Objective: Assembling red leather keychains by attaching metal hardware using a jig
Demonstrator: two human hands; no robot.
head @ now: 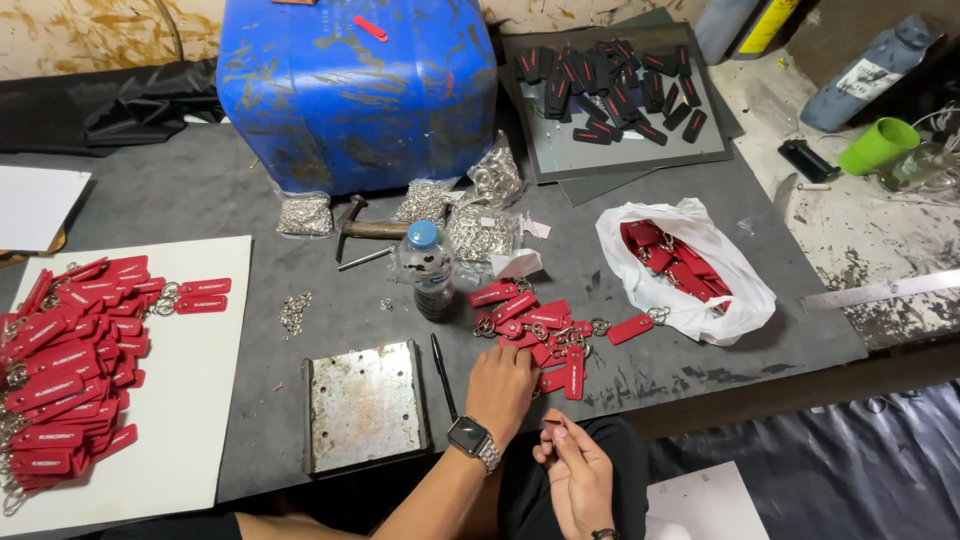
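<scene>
Fingers first: those of our left hand [500,385] lie spread and flat on the near edge of the heap of red key tags [535,330], palm down, pressing on the tags rather than pinching one; we cannot tell whether a tag is caught under the fingertips. Our right hand [575,470] sits lower, over the lap, its fingers curled in toward the thumb around something small; what it grips is too small to make out.

The relation that matters is this: the heap lies just ahead of the left fingertips and slightly to their right, touching them, while the right hand is off the table edge and apart from it; so the left hand is plainly the nearer. The tags in the heap point every way, though several lie with their long axis slanting up toward the right, their metal rings mixed among them.

Just left of the left hand a black pen [442,372] lies lengthwise, pointing away from us, and beside it rests a worn metal plate [365,405]; a plastic water bottle [430,270] stands beyond the pen. Well to the left, a larger pile of finished red tags [70,375] covers a white sheet [190,420]; to the right, a white plastic bag [690,270] holds more red tags.
</scene>
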